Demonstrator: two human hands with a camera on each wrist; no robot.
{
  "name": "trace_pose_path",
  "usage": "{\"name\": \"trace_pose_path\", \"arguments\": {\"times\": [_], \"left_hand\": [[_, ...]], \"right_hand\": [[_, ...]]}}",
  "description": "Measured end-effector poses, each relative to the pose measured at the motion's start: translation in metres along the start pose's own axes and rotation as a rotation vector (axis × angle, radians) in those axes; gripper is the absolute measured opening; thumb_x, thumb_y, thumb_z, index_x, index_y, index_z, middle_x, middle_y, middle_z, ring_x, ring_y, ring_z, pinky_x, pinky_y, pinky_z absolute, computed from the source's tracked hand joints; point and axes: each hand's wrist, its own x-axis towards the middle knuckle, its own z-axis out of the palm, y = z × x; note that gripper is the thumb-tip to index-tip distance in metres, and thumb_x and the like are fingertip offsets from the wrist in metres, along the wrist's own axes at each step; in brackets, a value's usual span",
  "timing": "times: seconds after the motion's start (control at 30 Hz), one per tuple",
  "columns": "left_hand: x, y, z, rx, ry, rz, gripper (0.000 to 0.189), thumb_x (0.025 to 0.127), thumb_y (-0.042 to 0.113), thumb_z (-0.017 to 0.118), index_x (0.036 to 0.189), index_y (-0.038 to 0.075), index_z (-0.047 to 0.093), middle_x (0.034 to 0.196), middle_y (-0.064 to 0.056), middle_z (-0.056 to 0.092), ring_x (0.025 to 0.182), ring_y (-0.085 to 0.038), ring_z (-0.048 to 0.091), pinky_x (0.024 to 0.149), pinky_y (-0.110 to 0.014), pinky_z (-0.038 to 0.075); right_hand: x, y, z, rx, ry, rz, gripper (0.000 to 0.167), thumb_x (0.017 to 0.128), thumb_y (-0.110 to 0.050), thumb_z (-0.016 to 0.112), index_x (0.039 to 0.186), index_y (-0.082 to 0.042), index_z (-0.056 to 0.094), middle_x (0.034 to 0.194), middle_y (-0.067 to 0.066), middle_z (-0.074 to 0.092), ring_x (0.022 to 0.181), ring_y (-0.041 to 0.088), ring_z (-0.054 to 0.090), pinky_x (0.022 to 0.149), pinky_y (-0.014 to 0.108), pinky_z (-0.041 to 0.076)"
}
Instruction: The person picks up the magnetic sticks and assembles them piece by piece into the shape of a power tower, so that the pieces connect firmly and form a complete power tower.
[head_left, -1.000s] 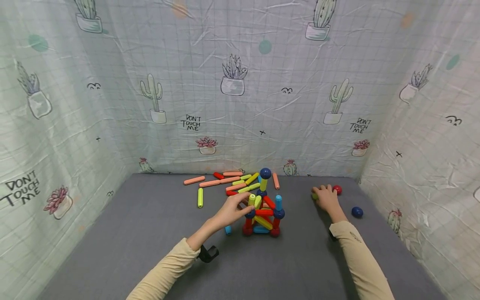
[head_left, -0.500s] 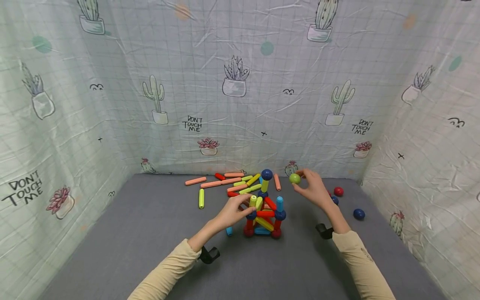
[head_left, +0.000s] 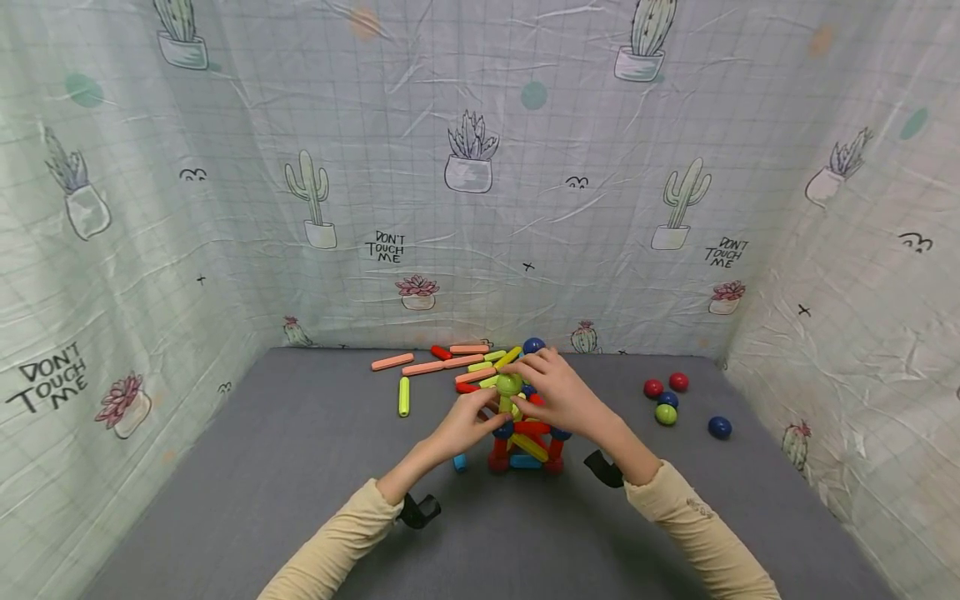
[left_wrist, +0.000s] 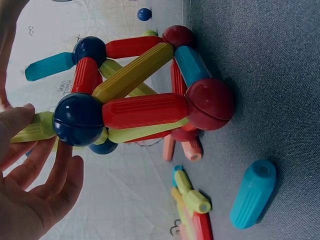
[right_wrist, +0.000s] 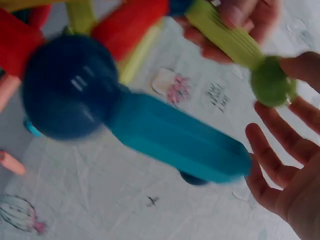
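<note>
A magnetic-stick frame of red, yellow and blue rods, with red balls [left_wrist: 210,104] at the base and dark blue balls [left_wrist: 78,119] above, stands on the grey table. My left hand [head_left: 463,422] pinches the yellow-green rod [left_wrist: 37,127] that rises from its near left blue ball. Between the thumb and fingers of my right hand [head_left: 566,398] is a green ball [right_wrist: 270,82], right at the free end of that rod. A light blue rod [right_wrist: 175,137] sticks up from another corner, close by the right fingers. Behind the right hand, the tall blue-topped post is partly hidden.
Loose salmon rods [head_left: 423,367] and other coloured rods lie behind and left of the frame. One yellow-green rod [head_left: 404,397] lies apart. A short blue rod [left_wrist: 254,194] is beside the base. Several balls, including a green ball [head_left: 666,414] and a blue ball [head_left: 719,427], lie at right.
My right hand has picked up a green ball at the right and carried it left to the top of the yellow-green rod. The left hand has stayed on that rod.
</note>
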Motion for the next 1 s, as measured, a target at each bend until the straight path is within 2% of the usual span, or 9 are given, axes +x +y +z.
{"name": "trace_pose_path", "arguments": {"times": [0.07, 0.27, 0.4, 0.47, 0.53, 0.6, 0.73, 0.83, 1.0], "left_hand": [[-0.001, 0.0, 0.0, -0.004, 0.001, -0.001, 0.024, 0.087, 0.017, 0.057, 0.11, 0.009, 0.056, 0.1, -0.008, 0.063, 0.086, -0.02, 0.063, 0.067, -0.02, 0.049], [-0.002, 0.0, 0.0, 0.005, 0.006, -0.016, 0.024, 0.087, 0.017, 0.057, 0.109, 0.009, 0.057, 0.1, -0.007, 0.064, 0.085, -0.018, 0.063, 0.067, -0.02, 0.049], [-0.002, 0.002, 0.001, 0.003, 0.009, -0.027, 0.028, 0.086, 0.018, 0.058, 0.111, 0.008, 0.056, 0.1, -0.007, 0.064, 0.085, -0.018, 0.063, 0.067, -0.02, 0.049], [-0.001, 0.002, 0.001, 0.007, 0.011, -0.028, 0.027, 0.086, 0.018, 0.059, 0.11, 0.008, 0.057, 0.1, -0.007, 0.064, 0.085, -0.017, 0.063, 0.067, -0.019, 0.049], [-0.001, 0.002, 0.002, 0.015, 0.014, -0.024, 0.026, 0.086, 0.019, 0.059, 0.109, 0.007, 0.057, 0.099, -0.007, 0.064, 0.085, -0.017, 0.063, 0.067, -0.019, 0.049], [-0.001, 0.001, 0.002, 0.021, 0.016, -0.02, 0.025, 0.086, 0.02, 0.058, 0.108, 0.007, 0.057, 0.099, -0.007, 0.064, 0.085, -0.017, 0.063, 0.067, -0.019, 0.049], [-0.001, 0.002, 0.003, 0.025, 0.021, -0.022, 0.023, 0.086, 0.02, 0.058, 0.106, 0.009, 0.058, 0.098, -0.006, 0.064, 0.084, -0.017, 0.063, 0.067, -0.02, 0.05], [-0.001, 0.002, 0.003, 0.026, 0.023, -0.027, 0.022, 0.086, 0.02, 0.058, 0.105, 0.009, 0.058, 0.097, -0.006, 0.064, 0.084, -0.017, 0.063, 0.067, -0.02, 0.05], [-0.001, 0.001, 0.004, 0.029, 0.023, -0.03, 0.022, 0.086, 0.02, 0.059, 0.105, 0.01, 0.058, 0.096, -0.005, 0.065, 0.084, -0.016, 0.063, 0.066, -0.019, 0.049]], "right_hand": [[-0.001, 0.0, 0.004, -0.024, 0.006, -0.009, 0.039, 0.073, -0.018, 0.071, 0.11, -0.01, 0.06, 0.1, 0.003, 0.06, 0.088, 0.016, 0.049, 0.08, 0.037, 0.043], [-0.011, 0.002, 0.0, 0.035, 0.052, 0.029, 0.042, 0.075, -0.016, 0.07, 0.115, -0.011, 0.057, 0.108, 0.004, 0.057, 0.097, 0.017, 0.054, 0.09, 0.045, 0.042], [-0.029, 0.021, -0.008, 0.073, 0.189, 0.138, 0.036, 0.079, -0.012, 0.066, 0.113, -0.009, 0.058, 0.108, 0.007, 0.057, 0.097, 0.02, 0.053, 0.083, 0.041, 0.045], [-0.043, 0.039, -0.011, 0.036, 0.255, 0.212, 0.03, 0.08, -0.009, 0.063, 0.11, -0.007, 0.059, 0.104, 0.008, 0.058, 0.091, 0.021, 0.052, 0.074, 0.038, 0.045], [-0.059, 0.061, -0.012, -0.049, 0.287, 0.281, 0.027, 0.08, -0.006, 0.063, 0.106, -0.006, 0.06, 0.099, 0.01, 0.059, 0.087, 0.023, 0.053, 0.072, 0.04, 0.044], [-0.079, 0.081, -0.011, -0.16, 0.246, 0.357, 0.025, 0.079, -0.006, 0.063, 0.104, -0.005, 0.061, 0.096, 0.013, 0.059, 0.085, 0.027, 0.052, 0.069, 0.042, 0.043], [-0.126, 0.112, -0.005, -0.335, 0.01, 0.521, 0.029, 0.077, -0.01, 0.064, 0.105, -0.005, 0.058, 0.095, 0.018, 0.054, 0.085, 0.035, 0.049, 0.063, 0.045, 0.039], [-0.158, 0.127, -0.001, -0.382, -0.159, 0.622, 0.033, 0.076, -0.013, 0.065, 0.105, -0.004, 0.055, 0.094, 0.021, 0.049, 0.085, 0.04, 0.045, 0.062, 0.048, 0.037], [-0.192, 0.142, 0.003, -0.408, -0.27, 0.682, 0.039, 0.072, -0.017, 0.069, 0.105, -0.005, 0.052, 0.092, 0.023, 0.048, 0.082, 0.044, 0.045, 0.062, 0.054, 0.037]]}}
